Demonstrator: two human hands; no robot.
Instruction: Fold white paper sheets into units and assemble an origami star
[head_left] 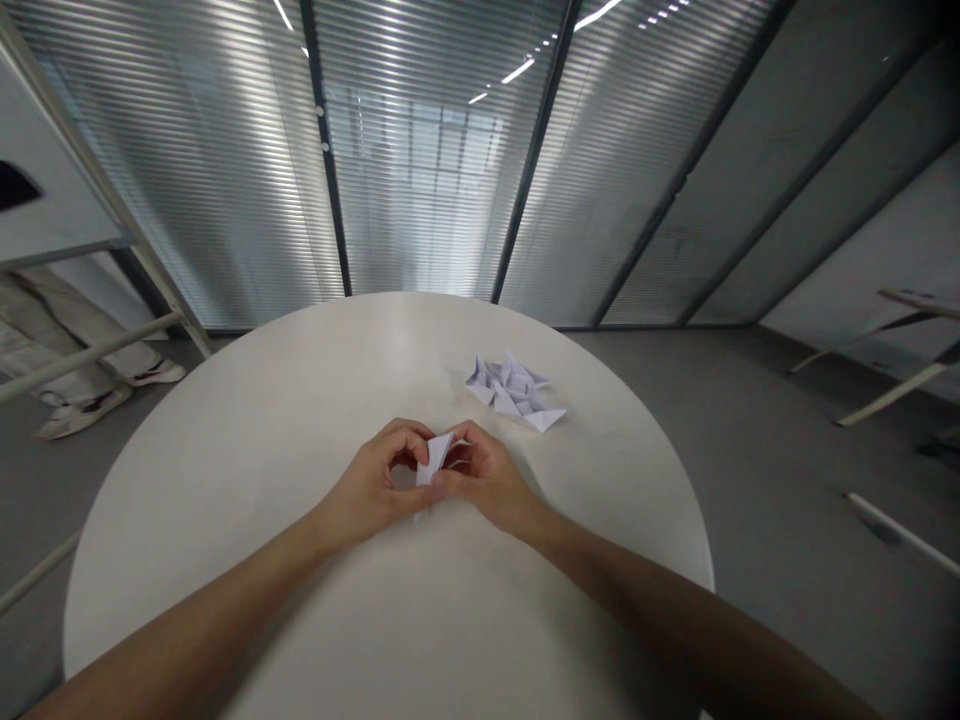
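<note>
A small piece of folded white paper [433, 459] is held between my two hands above the middle of the table. My left hand [382, 475] is closed on its left side, thumb below and fingers curled over the top. From the right, my right hand [484, 475] pinches the same paper with thumb and fingers. The thumbs come together at its lower edge. Part of the paper is hidden by my fingers. Beyond my right hand lies a loose pile of folded white paper pieces [514, 388] with pointed corners.
Everything rests on a round white table [247, 420]. Behind it stand glass panels with blinds [420, 180]. At the left, a person's legs and shoes [82, 400] show beside a whiteboard stand [97, 345]. Table legs [892, 393] appear at the far right.
</note>
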